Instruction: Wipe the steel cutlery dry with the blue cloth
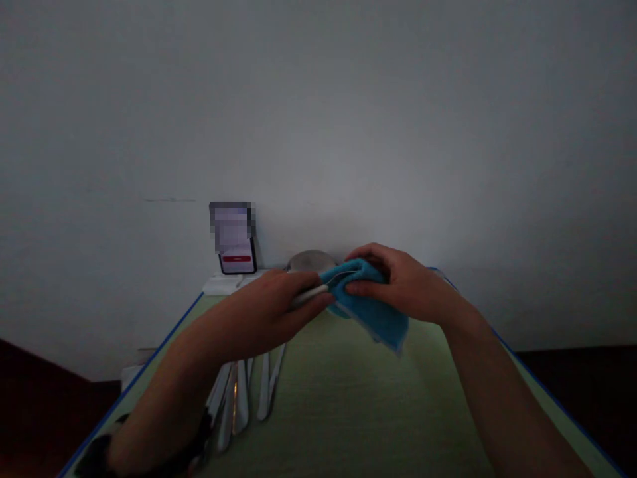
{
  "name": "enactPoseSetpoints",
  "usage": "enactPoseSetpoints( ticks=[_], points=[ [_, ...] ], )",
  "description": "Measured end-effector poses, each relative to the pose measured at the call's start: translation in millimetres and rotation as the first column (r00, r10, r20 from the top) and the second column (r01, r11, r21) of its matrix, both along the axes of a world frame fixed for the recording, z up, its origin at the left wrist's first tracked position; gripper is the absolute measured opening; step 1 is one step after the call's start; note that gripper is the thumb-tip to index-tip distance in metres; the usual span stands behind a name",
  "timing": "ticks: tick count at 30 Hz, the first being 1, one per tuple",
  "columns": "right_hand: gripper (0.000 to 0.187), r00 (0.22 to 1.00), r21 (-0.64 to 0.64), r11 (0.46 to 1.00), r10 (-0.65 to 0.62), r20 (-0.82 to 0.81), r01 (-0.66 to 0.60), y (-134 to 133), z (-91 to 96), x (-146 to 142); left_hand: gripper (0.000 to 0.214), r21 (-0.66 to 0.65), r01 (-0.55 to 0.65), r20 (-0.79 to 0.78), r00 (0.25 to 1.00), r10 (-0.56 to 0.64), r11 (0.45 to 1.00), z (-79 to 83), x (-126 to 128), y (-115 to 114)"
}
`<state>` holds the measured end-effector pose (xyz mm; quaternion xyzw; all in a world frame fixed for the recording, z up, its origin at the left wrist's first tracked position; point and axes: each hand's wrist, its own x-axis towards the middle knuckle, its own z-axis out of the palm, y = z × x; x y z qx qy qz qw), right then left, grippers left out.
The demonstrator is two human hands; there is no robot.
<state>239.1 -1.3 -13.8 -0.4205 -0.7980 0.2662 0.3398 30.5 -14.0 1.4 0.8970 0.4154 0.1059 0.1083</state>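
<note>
My left hand (279, 302) is closed around the pale handle of a piece of cutlery (312, 294) and holds it above the table. A blue cloth (375, 309) is folded around the far end of it, so I cannot tell whether it is a spoon or a fork. Pinched between the thumb and fingers of my right hand (411, 282), the cloth hangs with one corner down. Several metal cutlery pieces (241, 398) lie on the table below my left forearm, partly hidden by it.
A phone (233, 238) leans upright against the wall (348, 133) on a white base (221, 284). Behind my hands stands a round metal container (312, 260), partly covered. The green table (363, 411) has blue edging and meets the wall at the back.
</note>
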Motion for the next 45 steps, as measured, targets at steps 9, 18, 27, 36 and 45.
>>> enactPoseSetpoints(
  ticks=[9, 18, 27, 36, 45],
  points=[
    [0.03, 0.982, 0.125, 0.974, -0.185, -0.047, 0.19, 4, -1.7, 12, 0.034, -0.052, -0.051, 0.082, 0.995, 0.055, 0.997, -2.4, -13, 6],
    [0.036, 0.995, -0.005, 0.999, -0.045, -0.095, 0.044, 1, -0.1, 13, 0.036, -0.079, -0.019, -0.003, 1.0, 0.019, 0.997, -2.9, -12, 6],
    [0.042, 0.961, -0.058, 0.982, 0.189, 0.202, -0.181, -4, 1.2, 4, 0.034, -0.063, 0.004, -0.045, 0.999, -0.007, 0.998, -4.5, -9, 6],
    [0.044, 0.989, 0.17, 0.976, -0.126, -0.072, 0.137, 1, -3.9, -1, 0.032, -0.069, 0.006, 0.02, 1.0, -0.005, 0.998, 0.1, -7, 2],
    [0.018, 0.997, 0.258, 0.966, -0.053, 0.059, 0.036, -3, 2.5, -3, 0.033, -0.097, 0.005, 0.037, 0.999, -0.002, 0.995, 5.2, -5, 1]
  ],
)
